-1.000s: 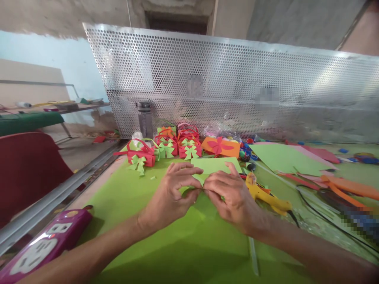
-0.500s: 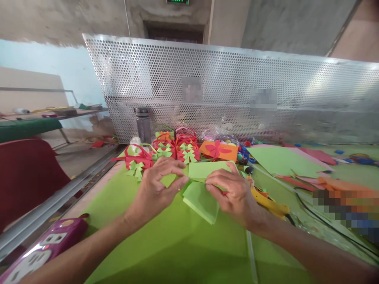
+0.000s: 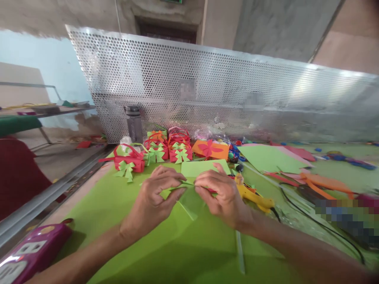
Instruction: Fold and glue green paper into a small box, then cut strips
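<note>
A folded piece of light green paper (image 3: 194, 203) is held up between my hands over the green tabletop. My left hand (image 3: 158, 193) pinches its left edge between thumb and fingers. From the other side my right hand (image 3: 222, 193) closes on the same paper, its fingertips almost meeting the left ones. Part of the paper is hidden behind the fingers. Just beyond my hands lies a flat light green paper rectangle (image 3: 192, 168). A yellow glue gun (image 3: 257, 199) rests right of my right hand.
Small red paper bags (image 3: 134, 163) with green bows stand at the back, beside an orange paper piece (image 3: 217, 150) and a bottle (image 3: 134, 124). A purple power strip (image 3: 44, 244) lies front left. Paper sheets (image 3: 272, 157) and a black cable (image 3: 314, 213) are right. A perforated metal panel (image 3: 166, 71) rises behind.
My left hand, apart from the folded paper before, now pinches its edge. The paper has been lifted and tilted between both hands. The whole view has shifted slightly.
</note>
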A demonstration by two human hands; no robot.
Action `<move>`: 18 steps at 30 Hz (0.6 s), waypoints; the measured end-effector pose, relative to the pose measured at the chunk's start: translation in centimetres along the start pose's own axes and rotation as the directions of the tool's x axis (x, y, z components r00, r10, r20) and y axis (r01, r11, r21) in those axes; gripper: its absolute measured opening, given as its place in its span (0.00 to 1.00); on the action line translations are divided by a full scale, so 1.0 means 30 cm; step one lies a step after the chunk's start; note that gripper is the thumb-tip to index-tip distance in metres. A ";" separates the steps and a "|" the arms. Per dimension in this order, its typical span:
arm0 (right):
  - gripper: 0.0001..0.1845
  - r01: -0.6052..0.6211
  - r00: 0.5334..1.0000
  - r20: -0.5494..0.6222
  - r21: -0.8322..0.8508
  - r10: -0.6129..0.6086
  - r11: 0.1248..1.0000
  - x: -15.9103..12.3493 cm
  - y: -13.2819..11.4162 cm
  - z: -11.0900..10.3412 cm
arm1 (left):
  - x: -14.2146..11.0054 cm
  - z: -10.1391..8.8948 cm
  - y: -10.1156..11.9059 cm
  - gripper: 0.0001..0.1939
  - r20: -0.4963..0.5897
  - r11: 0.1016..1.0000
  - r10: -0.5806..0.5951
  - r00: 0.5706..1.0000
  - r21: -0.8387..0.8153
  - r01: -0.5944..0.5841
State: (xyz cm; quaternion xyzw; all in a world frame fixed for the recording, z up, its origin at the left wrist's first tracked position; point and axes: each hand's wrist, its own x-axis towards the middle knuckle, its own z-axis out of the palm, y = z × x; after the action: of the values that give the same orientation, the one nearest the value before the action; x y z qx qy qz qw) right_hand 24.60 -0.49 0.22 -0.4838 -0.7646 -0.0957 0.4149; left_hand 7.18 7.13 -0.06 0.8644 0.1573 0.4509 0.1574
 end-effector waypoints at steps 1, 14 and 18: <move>0.08 0.003 1.000 0.006 -0.011 -0.003 1.000 0.004 0.004 0.001 | -0.002 0.001 -0.004 0.04 -0.008 1.000 0.003 1.000 0.003 -0.003; 0.06 -0.076 0.891 0.301 -0.638 0.339 0.766 -0.072 0.226 -0.175 | -0.010 0.021 -0.022 0.04 -0.066 1.000 -0.011 0.998 0.019 0.012; 0.02 -0.080 0.833 0.325 -0.731 0.448 0.678 -0.162 0.262 -0.267 | -0.014 0.028 -0.022 0.03 -0.061 1.000 -0.004 0.998 0.021 0.005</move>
State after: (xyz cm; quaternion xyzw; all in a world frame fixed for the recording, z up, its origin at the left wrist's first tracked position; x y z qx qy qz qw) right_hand 36.27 -4.04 -0.21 -0.7191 -0.6690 -0.1874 0.0112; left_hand 7.56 7.43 -1.09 0.8515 0.1686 0.4751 0.1444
